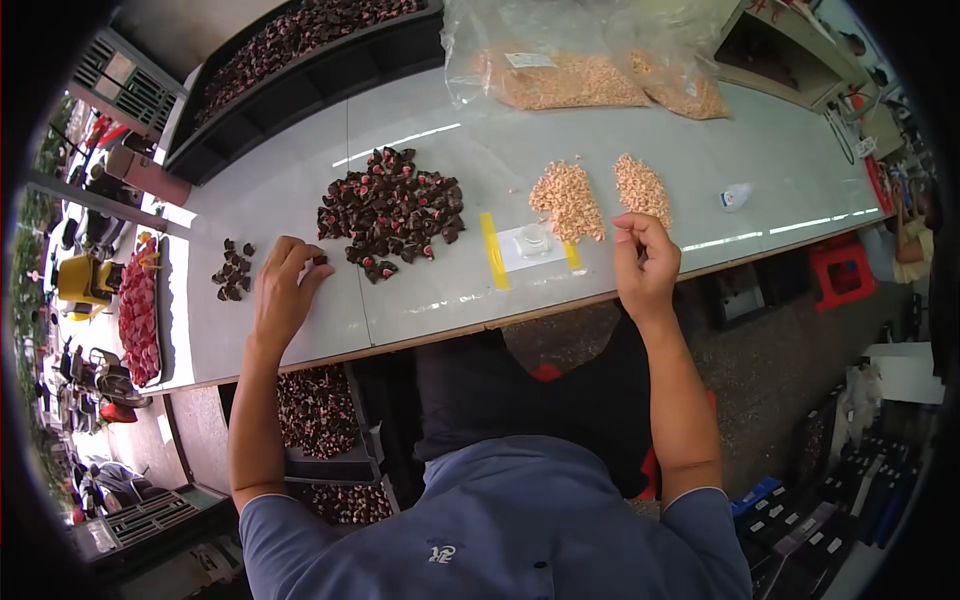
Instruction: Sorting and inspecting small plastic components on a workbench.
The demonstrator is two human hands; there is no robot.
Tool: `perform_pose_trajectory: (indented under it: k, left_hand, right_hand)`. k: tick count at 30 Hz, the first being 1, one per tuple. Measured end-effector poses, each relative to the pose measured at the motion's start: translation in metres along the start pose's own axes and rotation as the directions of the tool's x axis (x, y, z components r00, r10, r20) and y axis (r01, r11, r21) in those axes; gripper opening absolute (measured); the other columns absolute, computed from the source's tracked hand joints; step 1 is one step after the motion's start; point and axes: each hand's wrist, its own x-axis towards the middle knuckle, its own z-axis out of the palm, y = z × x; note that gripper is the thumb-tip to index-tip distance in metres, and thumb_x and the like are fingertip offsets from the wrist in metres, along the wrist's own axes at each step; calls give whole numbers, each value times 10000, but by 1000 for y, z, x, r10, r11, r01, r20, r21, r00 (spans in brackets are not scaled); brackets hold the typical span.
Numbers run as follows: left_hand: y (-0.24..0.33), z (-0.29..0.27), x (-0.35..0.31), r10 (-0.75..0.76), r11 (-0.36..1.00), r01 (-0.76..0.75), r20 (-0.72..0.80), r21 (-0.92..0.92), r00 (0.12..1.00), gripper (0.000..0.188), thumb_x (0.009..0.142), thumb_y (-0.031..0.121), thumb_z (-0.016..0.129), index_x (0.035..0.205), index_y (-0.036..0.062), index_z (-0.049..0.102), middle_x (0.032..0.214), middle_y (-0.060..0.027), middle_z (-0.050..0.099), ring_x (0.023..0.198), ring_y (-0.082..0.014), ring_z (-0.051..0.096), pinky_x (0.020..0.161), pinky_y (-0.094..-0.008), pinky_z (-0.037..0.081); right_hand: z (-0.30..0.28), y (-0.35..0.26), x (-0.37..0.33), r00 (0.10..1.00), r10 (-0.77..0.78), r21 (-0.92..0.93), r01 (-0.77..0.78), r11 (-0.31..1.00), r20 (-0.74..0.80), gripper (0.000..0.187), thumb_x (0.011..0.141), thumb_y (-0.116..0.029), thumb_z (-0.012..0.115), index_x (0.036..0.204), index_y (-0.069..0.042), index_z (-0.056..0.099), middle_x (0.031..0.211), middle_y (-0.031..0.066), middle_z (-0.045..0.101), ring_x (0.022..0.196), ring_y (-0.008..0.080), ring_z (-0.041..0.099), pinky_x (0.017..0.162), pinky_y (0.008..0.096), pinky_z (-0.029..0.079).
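Note:
My left hand (283,290) is closed in a pinch on a small dark piece (320,259), low over the pale table (420,318). To its right spreads a big pile of dark pieces with pink-red spots (395,205); to its left lies a small group of similar dark pieces (233,272). My right hand (648,270) has its fingertips together beside a pile of small beige pieces (643,188); anything between them is too small to make out. Left of that hand, a second beige pile (568,200) lies by a small clear object (532,240) on a white card held with yellow tape (495,250).
At the back left stands a long black tray (310,90) of dark pieces. Clear bags of beige pieces (570,85) lie along the back. A small white-and-blue item (735,197) rests at right. Black crates (318,410) of pieces stand below the table, and a red stool (842,272) beyond it.

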Motion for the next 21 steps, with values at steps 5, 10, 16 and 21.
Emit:
perform_pose_trajectory:
  k: [5,10,16,21]
  left_hand:
    - [18,-1,-2,-30,997,26,-64,-68,997,221,805,16,771,991,14,651,986,-85,663,794,-184,652,665,-323,499]
    - [82,-7,17,-7,835,48,77,-548,997,234,830,-8,769,1047,20,687,995,-71,686,815,-154,669,637,-267,505]
    - [124,27,66,337,621,152,437,-769,834,225,856,-20,753,1074,1,700,1050,-81,690,884,-140,681,740,-266,561]
    - [138,48,84,441,652,128,511,-748,738,228,862,2,762,1082,5,703,1036,-70,702,904,-126,667,793,-287,542]
  right_hand:
    - [-9,2,-1,981,-102,-204,135,970,165,103,878,14,645,972,-20,672,589,-21,511,514,64,440,501,245,347]
    - [-2,-12,4,953,-155,-408,253,877,259,98,821,-29,725,891,-68,669,539,35,503,458,190,508,470,340,379]
    - [9,-11,4,963,-158,-466,246,850,219,117,821,-41,748,866,-79,647,520,36,494,446,207,519,461,348,375]
    - [12,-12,4,972,-131,-495,214,842,196,124,819,-43,749,879,-85,649,528,39,521,451,213,542,461,349,387]
